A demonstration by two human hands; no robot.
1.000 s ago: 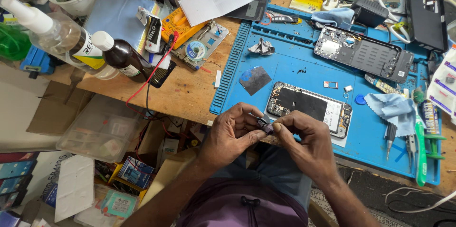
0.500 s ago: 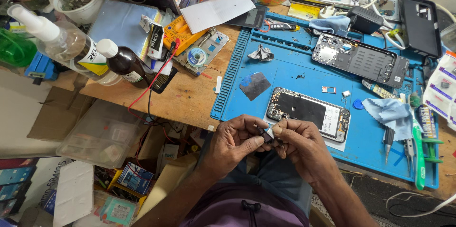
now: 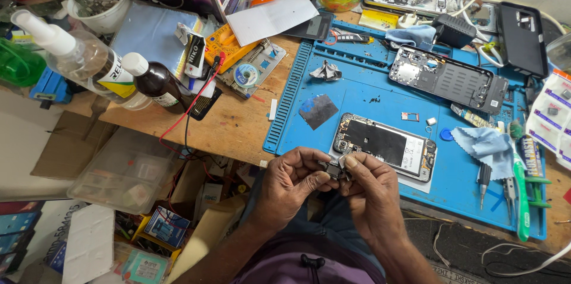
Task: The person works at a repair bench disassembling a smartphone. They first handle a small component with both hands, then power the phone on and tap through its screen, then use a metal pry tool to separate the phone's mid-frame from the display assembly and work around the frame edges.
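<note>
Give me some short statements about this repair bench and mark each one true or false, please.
1. Both hands pinch one small dark part between them. True: the left hand and the right hand meet on it at the near edge of the bench.
2. An opened phone lies on the blue mat. True.
3. The brown bottle stands on the blue mat. False: it stands on the wooden bench, left of the mat.
4. The green-handled tool is in the right hand. False: it lies on the mat's right side, untouched.
</note>
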